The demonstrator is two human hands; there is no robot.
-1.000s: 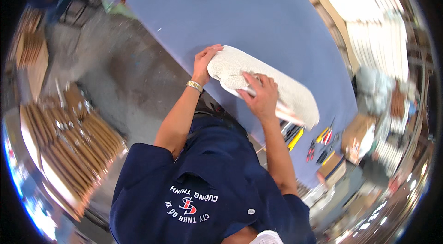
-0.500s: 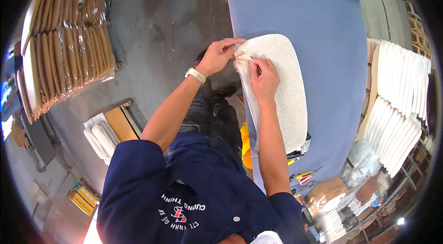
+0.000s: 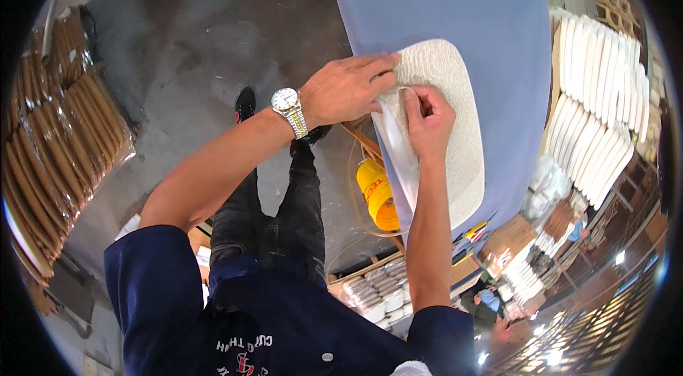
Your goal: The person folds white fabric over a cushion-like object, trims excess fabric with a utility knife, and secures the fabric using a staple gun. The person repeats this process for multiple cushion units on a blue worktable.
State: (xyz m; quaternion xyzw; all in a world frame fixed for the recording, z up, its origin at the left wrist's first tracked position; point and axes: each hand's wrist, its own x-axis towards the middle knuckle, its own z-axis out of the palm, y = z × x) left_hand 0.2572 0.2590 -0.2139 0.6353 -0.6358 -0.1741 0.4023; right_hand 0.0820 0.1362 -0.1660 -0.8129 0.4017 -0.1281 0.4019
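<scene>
A cream, textured fabric-covered pad with rounded corners lies along the near left side of a blue-topped table. At its upper left edge, my right hand is closed in a pinch on the fabric cover. My left hand, wearing a wristwatch, bends around that same edge just left of the right hand, fingers gripping the cover. White cloth shows along the pad's left side below the hands. The fingertips partly hide the pinched fabric.
Pliers with red and yellow handles lie near the table's lower end. A yellow cylinder hangs beside the table's left side. Plastic-wrapped brown panels stand at left; white pads are stacked at right, near a cardboard box.
The view has shifted and turned. My left hand has moved closer to the right, its fingers now further over the pad's edge. My right hand keeps its pinch.
</scene>
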